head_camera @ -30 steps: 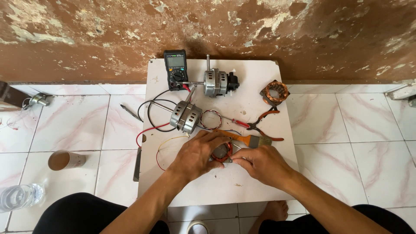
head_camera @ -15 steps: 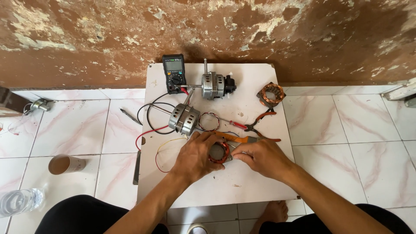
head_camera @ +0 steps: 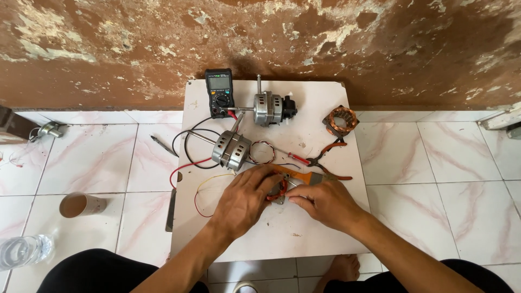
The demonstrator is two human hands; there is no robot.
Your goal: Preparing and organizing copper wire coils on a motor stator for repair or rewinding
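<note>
Compared with the earlier views, both hands have closed in over the small wound stator [head_camera: 278, 191], which now lies almost fully covered near the table's [head_camera: 325, 97] 6 o'clock edge; this suggests close work on its wires is under way. The left hand [head_camera: 244, 199] cups it from 9 o'clock, fingers curled in a grip, while the right hand [head_camera: 320, 202] pinches at it from 3 o'clock. A motor [head_camera: 232, 149] sits at 11 o'clock, pliers [head_camera: 325, 161] at 1 o'clock.
</note>
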